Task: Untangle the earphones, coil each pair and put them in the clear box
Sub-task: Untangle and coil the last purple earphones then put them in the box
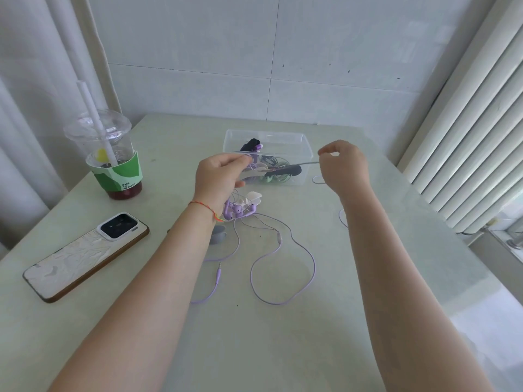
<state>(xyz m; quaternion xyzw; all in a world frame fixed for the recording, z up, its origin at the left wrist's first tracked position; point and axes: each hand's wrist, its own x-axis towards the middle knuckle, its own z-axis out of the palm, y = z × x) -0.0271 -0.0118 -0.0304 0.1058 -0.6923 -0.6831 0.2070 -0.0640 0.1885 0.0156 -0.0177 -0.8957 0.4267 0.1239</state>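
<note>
My left hand (219, 176) is raised in front of the clear box (307, 145) and pinches a white winder (254, 169) with white cable. That white cable (308, 163) runs taut to my right hand (343, 165), which pinches it between thumb and fingers. The cable drops in loops (318, 180) to the table by my right wrist. Inside the box lie coiled earphones in green (276, 176), purple and black. On the table under my left wrist lies a purple pair (235, 212), its cable (283, 267) spread in loose loops with the plug (218, 271) near my forearm.
A plastic cup with a straw and a green sleeve (113, 157) stands at the left. A phone (85, 254) lies face down by the left edge. A small grey piece (218, 234) sits beside my left forearm. Window blinds (467, 108) run along the right.
</note>
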